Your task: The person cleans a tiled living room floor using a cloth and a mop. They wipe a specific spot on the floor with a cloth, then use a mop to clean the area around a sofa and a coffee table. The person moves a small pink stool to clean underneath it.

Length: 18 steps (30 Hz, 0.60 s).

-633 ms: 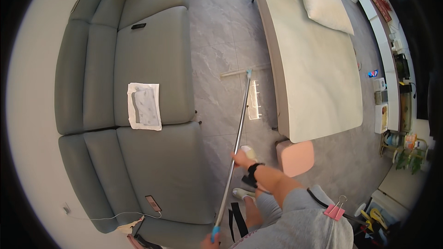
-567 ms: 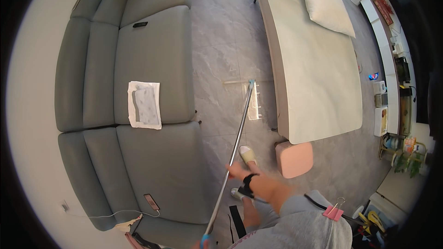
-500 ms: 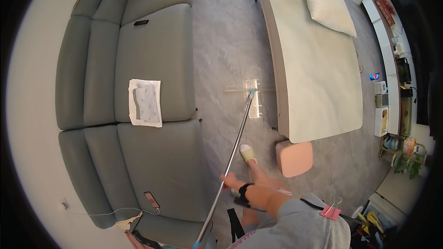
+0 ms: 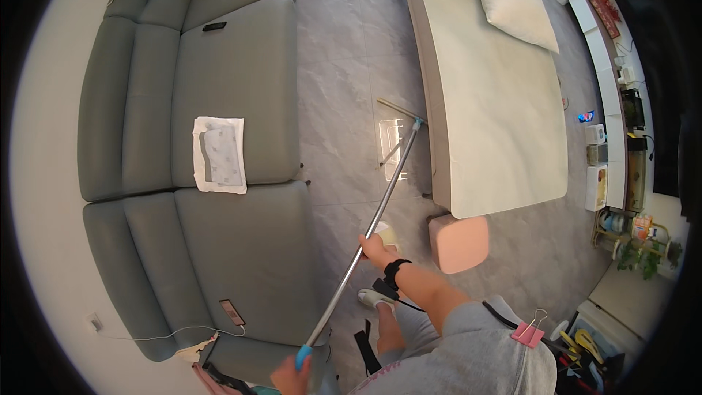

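Right hand (image 4: 374, 246) wrapping fingers round mid-pole of mop (image 4: 380, 201); left hand (image 4: 290, 378) closing on blue end grip. Flat mop head (image 4: 398, 111) lying on grey floor (image 4: 344, 66) far ahead of fingers, touching table (image 4: 497, 139) edge. Judging best: keeping head flat, pulling in straight overlapping strokes, staying off pink stool (image 4: 458, 241).

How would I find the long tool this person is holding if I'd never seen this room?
Start at the big grey sofa and look to the floor strip between it and the long pale table. The metal pole slants across that strip from the person's hands to a flat crossbar head by the table. It is the only long, thin, shiny rod there.
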Available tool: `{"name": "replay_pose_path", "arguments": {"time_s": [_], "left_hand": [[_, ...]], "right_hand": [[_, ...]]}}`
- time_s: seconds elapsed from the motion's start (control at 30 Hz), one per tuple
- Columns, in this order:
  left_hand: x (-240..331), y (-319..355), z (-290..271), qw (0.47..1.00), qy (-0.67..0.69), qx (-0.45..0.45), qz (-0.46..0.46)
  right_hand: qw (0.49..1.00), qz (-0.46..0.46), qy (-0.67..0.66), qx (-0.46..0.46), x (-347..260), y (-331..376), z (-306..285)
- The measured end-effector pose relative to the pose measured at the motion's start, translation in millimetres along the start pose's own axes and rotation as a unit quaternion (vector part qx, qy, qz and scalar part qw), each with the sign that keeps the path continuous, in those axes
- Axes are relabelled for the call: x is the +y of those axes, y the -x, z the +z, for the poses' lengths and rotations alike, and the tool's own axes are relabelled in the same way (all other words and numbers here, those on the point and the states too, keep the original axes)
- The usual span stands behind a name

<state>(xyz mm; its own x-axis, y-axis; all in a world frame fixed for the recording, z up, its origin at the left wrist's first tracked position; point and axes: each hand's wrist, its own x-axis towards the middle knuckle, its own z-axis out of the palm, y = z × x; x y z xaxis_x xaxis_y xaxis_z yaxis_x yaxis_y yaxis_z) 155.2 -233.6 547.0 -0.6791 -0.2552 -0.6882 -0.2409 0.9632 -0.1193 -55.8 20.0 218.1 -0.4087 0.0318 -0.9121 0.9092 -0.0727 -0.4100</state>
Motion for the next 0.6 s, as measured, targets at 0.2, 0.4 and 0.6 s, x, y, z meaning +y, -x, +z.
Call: {"name": "replay_pose_path", "arguments": {"time_s": [0.2, 0.4, 0.6], "left_hand": [[-43, 10, -62, 0.994, -0.066, 0.084, -0.012], [-83, 80, -112, 0.992, -0.032, 0.038, -0.118], [-71, 113, -103, 0.980, 0.062, -0.024, -0.189]], "right_hand": [[0.973, 0.124, -0.159, -0.114, 22, 53, 64], [0.936, 0.177, -0.168, -0.253, 44, 113, 131], [0.971, 0.051, -0.088, -0.215, 42, 118, 128]]}}
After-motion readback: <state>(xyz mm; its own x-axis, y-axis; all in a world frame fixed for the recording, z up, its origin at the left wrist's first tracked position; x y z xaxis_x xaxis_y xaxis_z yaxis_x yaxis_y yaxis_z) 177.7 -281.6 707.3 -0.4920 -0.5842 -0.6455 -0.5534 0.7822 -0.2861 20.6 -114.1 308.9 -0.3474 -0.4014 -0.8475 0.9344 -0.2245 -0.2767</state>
